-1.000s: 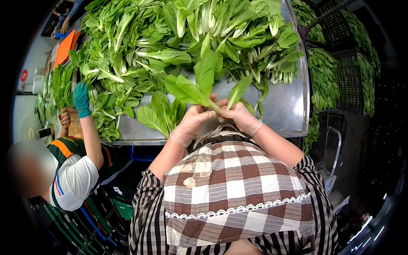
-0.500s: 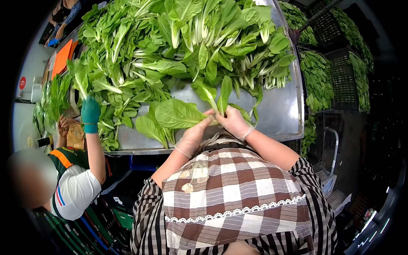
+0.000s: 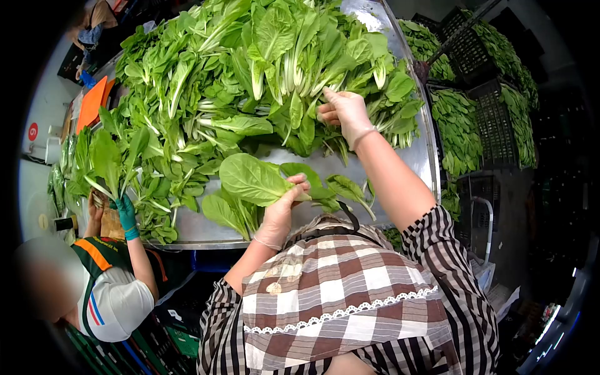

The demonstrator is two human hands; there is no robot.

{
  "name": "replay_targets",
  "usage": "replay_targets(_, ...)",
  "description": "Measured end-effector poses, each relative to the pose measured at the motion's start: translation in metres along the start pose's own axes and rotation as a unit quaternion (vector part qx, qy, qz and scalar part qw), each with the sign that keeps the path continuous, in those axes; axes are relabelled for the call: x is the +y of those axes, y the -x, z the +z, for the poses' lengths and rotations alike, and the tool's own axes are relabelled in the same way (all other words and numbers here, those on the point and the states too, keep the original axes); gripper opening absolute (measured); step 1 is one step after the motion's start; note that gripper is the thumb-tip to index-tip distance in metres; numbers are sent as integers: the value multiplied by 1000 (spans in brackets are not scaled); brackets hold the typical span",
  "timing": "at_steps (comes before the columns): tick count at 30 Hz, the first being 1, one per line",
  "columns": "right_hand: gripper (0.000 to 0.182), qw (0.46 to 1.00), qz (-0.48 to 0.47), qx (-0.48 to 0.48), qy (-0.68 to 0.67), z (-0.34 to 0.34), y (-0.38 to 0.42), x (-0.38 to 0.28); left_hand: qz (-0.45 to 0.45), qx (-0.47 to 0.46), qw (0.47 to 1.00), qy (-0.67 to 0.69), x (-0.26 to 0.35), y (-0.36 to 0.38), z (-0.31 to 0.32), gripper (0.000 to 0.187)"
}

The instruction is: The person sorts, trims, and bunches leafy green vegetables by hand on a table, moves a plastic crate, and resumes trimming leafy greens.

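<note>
My left hand (image 3: 284,209), in a clear glove, is closed around the stem of a leafy green (image 3: 250,180). Its broad leaf points left above the table's near edge. More loose leaves (image 3: 228,209) lie just left of and below it. My right hand (image 3: 347,114), also gloved, is stretched out to the big pile of leafy greens (image 3: 275,44). Its fingers are partly apart, with the index fingertip at the white stems; nothing shows clearly held. A loose leaf with a pale stem (image 3: 350,190) lies right of my left hand.
The metal table (image 3: 412,162) carries the pile. At left, a co-worker with a green-gloved hand (image 3: 127,215) holds a bunch of greens (image 3: 112,162). Black crates (image 3: 494,112) filled with greens stand at right. An orange sheet (image 3: 91,103) is at far left.
My right hand has left my left hand's side and moved up to the pile. My left hand keeps its leafy green. The co-worker's gloved hand has brought greens down from the pile.
</note>
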State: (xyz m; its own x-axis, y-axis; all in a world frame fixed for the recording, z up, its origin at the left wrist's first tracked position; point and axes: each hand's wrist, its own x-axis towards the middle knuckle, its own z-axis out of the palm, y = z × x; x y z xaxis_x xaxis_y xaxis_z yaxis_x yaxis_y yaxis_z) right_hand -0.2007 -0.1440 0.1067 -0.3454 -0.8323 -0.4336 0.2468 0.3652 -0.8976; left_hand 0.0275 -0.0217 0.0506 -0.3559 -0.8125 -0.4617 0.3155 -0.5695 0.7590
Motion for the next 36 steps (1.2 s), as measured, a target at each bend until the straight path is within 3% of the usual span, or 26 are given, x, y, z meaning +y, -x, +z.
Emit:
replay_targets(3,26,988,-36,-23,-145,0,-5,3,19,-3,1000,-3,-1,3,-2,29)
replay_targets(5,22,982,-94,-27,-162,-6,13,6,22,11,1000,9,1,3,-5,29)
replay_targets(10,15,977,-178,-39,-113,-19,66,16,50,3,999,20,12,-3,3,31)
replay_targets(14,19,979,-193,-33,58,-24,95,41,104,-13,994,7,27,-12,28,35)
replay_targets(15,23,958,-226,-38,172,-29,96,55,119,-13,993,2,33,-10,37,35)
replay_targets(17,28,834,-334,-27,438,-28,112,52,111,-54,992,19,40,-5,48,33)
replay_targets(20,32,734,-400,-67,544,-29,118,73,71,-92,993,-26,19,-16,26,31)
replay_targets(22,32,782,-348,-120,503,-29,119,82,32,-69,996,-55,14,-17,19,30)
replay_targets(24,27,847,-247,-185,433,-31,117,87,69,-29,997,8,3,-19,12,31)
replay_targets(26,23,944,-156,-181,227,-30,103,95,57,-6,997,55,-5,-20,0,33)
replay_targets(28,20,985,-84,-144,32,-26,83,101,24,-17,998,52,3,-12,-4,34)
replay_targets(29,21,988,-74,-132,-4,-25,71,99,8,-22,998,50,7,-9,-6,35)
replay_targets(31,26,984,-152,-87,8,-14,58,97,38,-47,998,29,11,-2,-10,33)
replay_targets(33,33,957,-233,-46,169,-7,56,87,53,-54,997,8,19,10,-9,33)
replay_targets(36,43,838,-406,32,363,2,43,81,44,-50,998,16,26,20,-12,32)
